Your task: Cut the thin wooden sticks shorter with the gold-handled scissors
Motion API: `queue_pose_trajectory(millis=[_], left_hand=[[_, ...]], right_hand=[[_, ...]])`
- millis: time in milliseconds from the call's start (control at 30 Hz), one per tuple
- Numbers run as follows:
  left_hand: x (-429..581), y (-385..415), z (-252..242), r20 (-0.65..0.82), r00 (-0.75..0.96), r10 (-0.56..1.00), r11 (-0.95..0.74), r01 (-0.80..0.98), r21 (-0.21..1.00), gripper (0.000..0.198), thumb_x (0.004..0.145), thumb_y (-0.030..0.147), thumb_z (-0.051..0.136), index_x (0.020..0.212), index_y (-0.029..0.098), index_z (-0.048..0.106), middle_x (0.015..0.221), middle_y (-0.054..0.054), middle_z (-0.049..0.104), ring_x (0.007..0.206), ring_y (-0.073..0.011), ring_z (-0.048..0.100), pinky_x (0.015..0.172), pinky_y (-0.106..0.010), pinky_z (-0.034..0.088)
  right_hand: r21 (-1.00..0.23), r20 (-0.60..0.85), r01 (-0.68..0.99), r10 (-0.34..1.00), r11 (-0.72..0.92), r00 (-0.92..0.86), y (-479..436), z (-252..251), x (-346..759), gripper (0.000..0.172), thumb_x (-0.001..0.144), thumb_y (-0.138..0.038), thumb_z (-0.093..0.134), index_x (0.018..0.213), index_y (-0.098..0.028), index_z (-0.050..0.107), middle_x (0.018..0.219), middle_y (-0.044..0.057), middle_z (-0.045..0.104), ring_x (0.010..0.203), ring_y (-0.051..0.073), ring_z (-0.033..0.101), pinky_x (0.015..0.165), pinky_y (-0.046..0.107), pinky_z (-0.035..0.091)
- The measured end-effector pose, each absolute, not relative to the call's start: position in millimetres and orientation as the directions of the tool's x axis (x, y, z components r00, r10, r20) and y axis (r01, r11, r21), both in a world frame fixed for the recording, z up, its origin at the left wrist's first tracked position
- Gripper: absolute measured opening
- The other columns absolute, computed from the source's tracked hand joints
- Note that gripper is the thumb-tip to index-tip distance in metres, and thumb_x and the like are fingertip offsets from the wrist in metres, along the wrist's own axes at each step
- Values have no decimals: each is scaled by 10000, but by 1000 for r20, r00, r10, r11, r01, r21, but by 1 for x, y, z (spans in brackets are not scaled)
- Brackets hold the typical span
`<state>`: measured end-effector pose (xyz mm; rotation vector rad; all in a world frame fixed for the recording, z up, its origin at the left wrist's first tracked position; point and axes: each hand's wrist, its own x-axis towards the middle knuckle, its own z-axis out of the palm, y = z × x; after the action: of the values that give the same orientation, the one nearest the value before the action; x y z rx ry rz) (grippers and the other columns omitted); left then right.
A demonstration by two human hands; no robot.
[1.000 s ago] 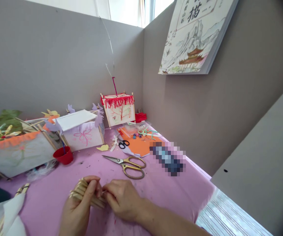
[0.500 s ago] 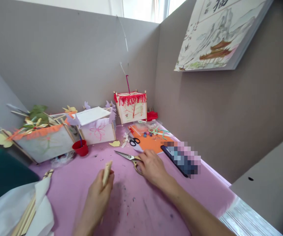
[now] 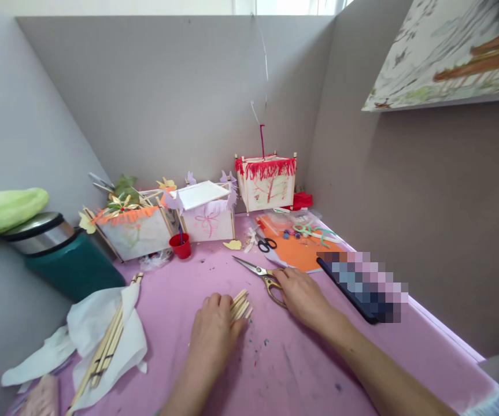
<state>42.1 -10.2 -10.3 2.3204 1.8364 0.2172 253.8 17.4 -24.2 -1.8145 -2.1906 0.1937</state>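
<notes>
My left hand (image 3: 215, 330) is closed around a short bundle of pale wooden sticks (image 3: 239, 305). Their ends poke out between thumb and fingers, low over the pink tabletop (image 3: 270, 370). My right hand (image 3: 302, 293) has its fingers curled on the gold handles of a pair of scissors (image 3: 255, 269), which lie with blades pointing to the far left. Just beyond them are smaller black-handled scissors (image 3: 267, 245) beside an orange sheet (image 3: 303, 254). To the right of my right hand lies a phone (image 3: 355, 289), its screen blurred out.
Three paper lanterns on stick frames stand along the back: orange-fringed (image 3: 139, 236), purple-trimmed (image 3: 209, 224) and red-fringed (image 3: 270, 190). A red cup (image 3: 180, 247) sits before them. At left are a teal bottle (image 3: 76, 263) and longer sticks (image 3: 107, 342) on white cloth (image 3: 134, 329). Grey partitions (image 3: 180, 98) surround the table.
The view has swung left, bringing more of the bottle and a green vegetable into sight. My left hand has tipped the sticks from upright and lowered them towards the table. My right hand remains on the scissors.
</notes>
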Motion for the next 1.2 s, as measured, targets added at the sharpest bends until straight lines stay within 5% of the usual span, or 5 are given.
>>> queue_pose_trajectory(millis=[233, 433, 867, 1000, 1200], left_hand=[[38, -2, -22, -3, 140, 990, -133, 943, 304, 193, 862, 186, 421, 903, 183, 609, 907, -88, 635, 836, -222, 586, 706, -317, 375], [36, 0, -23, -11, 137, 990, -120, 899, 421, 201, 844, 165, 399, 885, 167, 596, 917, -101, 633, 857, -211, 583, 726, -304, 388], [34, 4, -18, 0, -24, 1000, 19, 789, 614, 164, 876, 204, 340, 861, 193, 503, 757, -61, 618, 704, -208, 580, 635, -305, 369], [30, 8, -14, 98, -83, 992, -40, 526, 850, 160, 844, 339, 467, 764, 203, 486, 642, 12, 530, 587, -156, 501, 567, -266, 358], [28, 9, -7, -172, -28, 985, 171, -28, 985, 297, 779, 472, 565, 724, 196, 468, 479, 85, 412, 368, -61, 286, 371, -188, 195]], right_hand=[[-504, 85, 846, 985, 174, -152, 19, -17, 260, 452, 726, -191, 526, 1177, -183, 529, 950, 62, 628, 842, 176, 590, 711, 258, 433], [-973, 115, 182, 981, 142, -154, 15, 5, 261, 550, 749, -377, 586, 1252, -206, 446, 864, 5, 567, 682, 116, 554, 598, 237, 458], [-824, 230, 504, 966, 257, -116, 23, -31, 249, 374, 741, -381, 660, 1069, -218, 578, 691, -55, 492, 616, 113, 440, 586, 227, 381], [-736, 258, 591, 944, 330, -206, 17, -29, 249, 362, 760, -382, 652, 1083, -238, 572, 642, -65, 491, 560, 117, 438, 555, 230, 376], [-631, 331, 665, 914, 400, -235, 15, -31, 249, 481, 744, -433, 681, 1168, -243, 553, 859, 4, 621, 681, 149, 556, 622, 254, 446]])
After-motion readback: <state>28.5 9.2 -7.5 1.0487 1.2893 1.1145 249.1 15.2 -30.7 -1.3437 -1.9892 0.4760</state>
